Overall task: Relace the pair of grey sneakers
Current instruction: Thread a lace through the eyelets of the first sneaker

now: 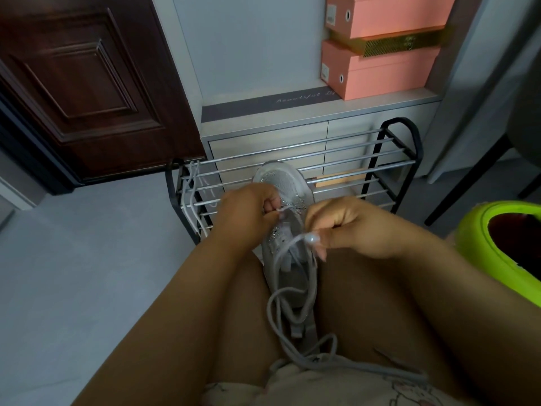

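One grey sneaker (285, 183) with glittery trim lies between my thighs, toe pointing away toward the rack. My left hand (247, 210) pinches a lace tip at the eyelets near the toe. To the right of the tongue, my right hand (348, 227) is closed on the other part of the grey lace (281, 300), which loops loosely down over the shoe's opening onto my lap. A second lace (191, 194), pale grey, hangs over the left end of the rack. The other sneaker is not in view.
A black-framed shoe rack (389, 159) with metal rods stands just ahead, against a low white cabinet (263, 136). Pink shoe boxes (380, 68) are stacked on the cabinet. A dark wooden door (87, 83) is at left; a lime-green object (474, 244) sits at right.
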`<act>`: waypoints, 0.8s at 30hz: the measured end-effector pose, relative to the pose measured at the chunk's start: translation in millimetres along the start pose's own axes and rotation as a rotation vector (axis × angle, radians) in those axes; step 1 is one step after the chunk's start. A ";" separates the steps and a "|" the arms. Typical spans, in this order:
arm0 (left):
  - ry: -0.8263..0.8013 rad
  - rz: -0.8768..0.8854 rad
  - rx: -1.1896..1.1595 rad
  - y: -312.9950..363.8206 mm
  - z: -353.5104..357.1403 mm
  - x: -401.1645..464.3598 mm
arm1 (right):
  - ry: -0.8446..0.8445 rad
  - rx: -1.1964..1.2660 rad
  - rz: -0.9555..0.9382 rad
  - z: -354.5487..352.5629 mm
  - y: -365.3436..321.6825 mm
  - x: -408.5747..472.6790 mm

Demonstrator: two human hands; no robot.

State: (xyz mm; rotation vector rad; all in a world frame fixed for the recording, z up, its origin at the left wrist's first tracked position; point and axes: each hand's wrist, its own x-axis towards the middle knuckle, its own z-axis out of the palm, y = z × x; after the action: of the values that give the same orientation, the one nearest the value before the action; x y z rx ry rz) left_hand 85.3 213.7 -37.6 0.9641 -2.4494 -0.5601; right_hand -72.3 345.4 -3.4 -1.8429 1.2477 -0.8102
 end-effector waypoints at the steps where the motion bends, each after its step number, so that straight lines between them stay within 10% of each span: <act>1: 0.002 -0.023 0.004 -0.9 0.1 0.6 | -0.047 -0.061 0.019 4.6 -1.6 2.1; 16: -0.137 0.016 -0.187 8.0 -16.3 -2.4 | -0.037 -0.537 0.020 33.9 -25.3 6.5; 24: -0.295 0.047 0.235 11.4 -32.6 4.7 | -0.022 -0.749 0.132 27.2 -29.6 -3.0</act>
State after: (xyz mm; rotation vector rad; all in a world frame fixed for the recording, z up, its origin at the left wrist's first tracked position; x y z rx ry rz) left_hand 93.7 211.4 -3.9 0.9680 -2.8442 -0.4307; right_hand -37.2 361.6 7.5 -2.2862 1.7941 -0.2455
